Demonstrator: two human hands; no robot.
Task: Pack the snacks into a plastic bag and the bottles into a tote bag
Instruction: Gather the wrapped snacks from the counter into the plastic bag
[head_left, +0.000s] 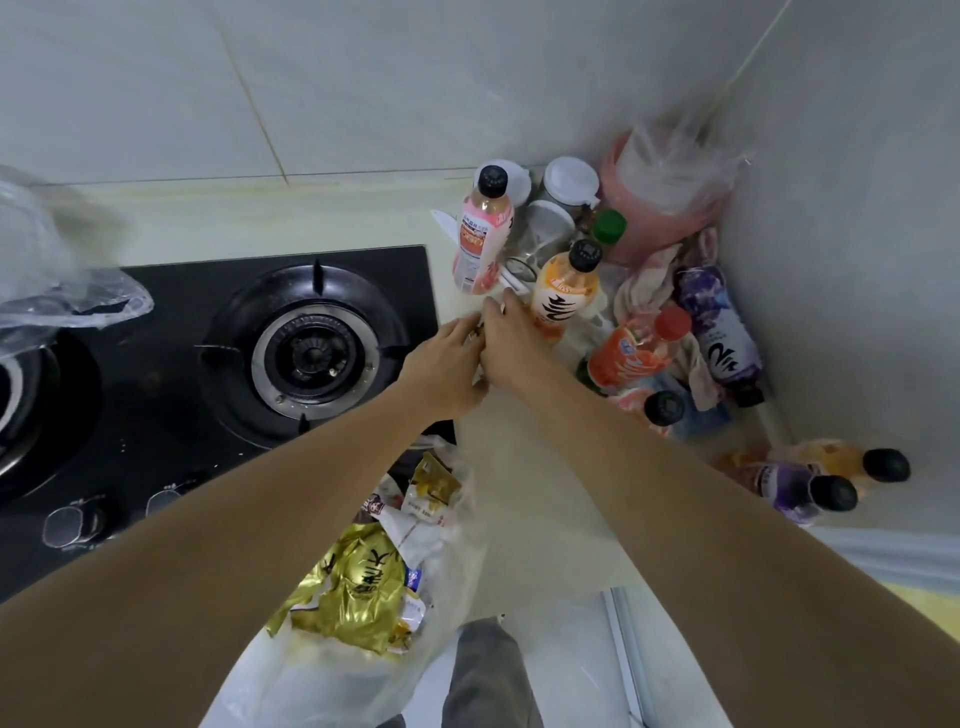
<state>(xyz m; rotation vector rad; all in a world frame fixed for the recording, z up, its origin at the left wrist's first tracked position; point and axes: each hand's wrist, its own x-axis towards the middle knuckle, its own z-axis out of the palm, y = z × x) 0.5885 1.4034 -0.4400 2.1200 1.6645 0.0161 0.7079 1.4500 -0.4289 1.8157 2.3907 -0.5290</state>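
My left hand (447, 364) and my right hand (511, 348) meet above the counter beside the stove, and both pinch the top of a clear plastic bag (519, 499). The bag hangs down between my forearms, holding a gold foil snack pack (363, 587) and other snack packets (431, 488). Just behind my hands stand a pink bottle (480, 234) and an orange bottle (566, 296). A red-capped orange bottle (634, 353), a purple bottle (719, 327) and a black-capped bottle (665, 410) lie in the corner. Two more bottles (826, 478) lie at the right. I see no tote bag.
A black gas stove (311, 353) fills the left of the counter. Another clear plastic bag (57, 260) sits at the far left. Glass jars (545, 228), a green-capped bottle (609, 228), a pink container wrapped in plastic (660, 192) and a pinkish cloth (649, 291) crowd the tiled corner.
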